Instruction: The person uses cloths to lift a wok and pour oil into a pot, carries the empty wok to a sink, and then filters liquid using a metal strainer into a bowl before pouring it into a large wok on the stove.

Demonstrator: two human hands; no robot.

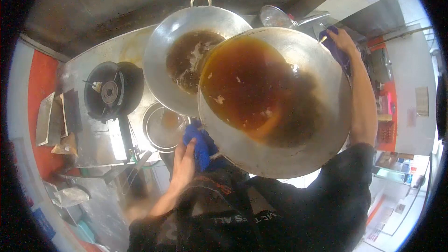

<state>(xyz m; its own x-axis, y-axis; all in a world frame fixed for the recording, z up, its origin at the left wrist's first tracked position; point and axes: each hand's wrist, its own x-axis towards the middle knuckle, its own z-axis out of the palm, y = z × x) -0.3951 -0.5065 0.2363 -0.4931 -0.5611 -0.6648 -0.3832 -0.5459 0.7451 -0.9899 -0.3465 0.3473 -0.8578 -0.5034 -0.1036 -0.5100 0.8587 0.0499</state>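
A large wok (326, 126) of brown, oily liquid (252, 84) is in front of me, tilted so the liquid pools toward its left and far side. My left hand (183, 161) is closed on a blue cloth (199, 147) at the wok's near-left rim. At the far-right rim, my right hand (344, 42) grips a dark blue cloth (332, 42); the handles under both cloths are hidden. Beyond and to the left sits a second wok (158, 60) with darker liquid and pale froth inside. The held wok's rim overlaps it. Whether liquid is flowing between them, I cannot tell.
At left is a gas burner (109, 92) on the metal counter (77, 126). Near my left hand stands a round metal pot (151, 133). A strainer or pan with a long handle (275, 17) lies behind the woks. Metal containers (49, 119) stand along the left wall.
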